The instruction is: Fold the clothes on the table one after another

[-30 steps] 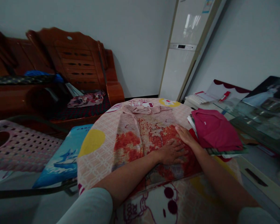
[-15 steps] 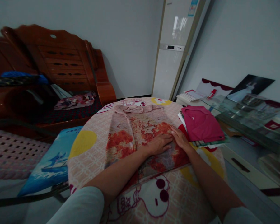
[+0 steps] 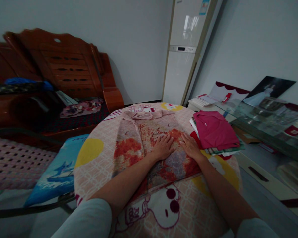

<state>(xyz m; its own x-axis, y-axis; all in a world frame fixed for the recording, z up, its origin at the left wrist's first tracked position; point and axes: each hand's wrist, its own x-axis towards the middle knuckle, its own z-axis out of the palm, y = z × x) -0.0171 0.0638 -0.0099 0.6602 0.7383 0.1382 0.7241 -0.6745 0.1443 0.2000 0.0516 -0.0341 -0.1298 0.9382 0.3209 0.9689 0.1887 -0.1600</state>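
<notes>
While both bare hands press down on the cloth, the thin, pale pink-beige garment with blotchy rust-red and grey print (image 3: 149, 132) lies spread out on the round table covered with a pink, white-latticed cloth (image 3: 93, 172), its collar toward the far rim and its straight hem toward the person. The left hand (image 3: 163, 147) rests palm down near the middle of the garment, its fingers extended and slightly parted, gripping nothing; the right hand (image 3: 190, 146) lies flat by the garment's right edge, its fingers likewise stretched out, pointing away and a little leftward, with a narrow gap between the two hands. Just beyond the right hand, at the table's right side, a folded deep-pink top (image 3: 215, 130) sits on a stack of other folded fabrics, with white and green edges showing beneath it. Left of the table are a bright blue cushion with a pictured boat (image 3: 56, 175) and a pale pink woven chair back (image 3: 17, 162); behind them stands a carved, reddish-brown wooden seat (image 3: 71, 71), with a crumpled floral cloth (image 3: 83, 107) on it
</notes>
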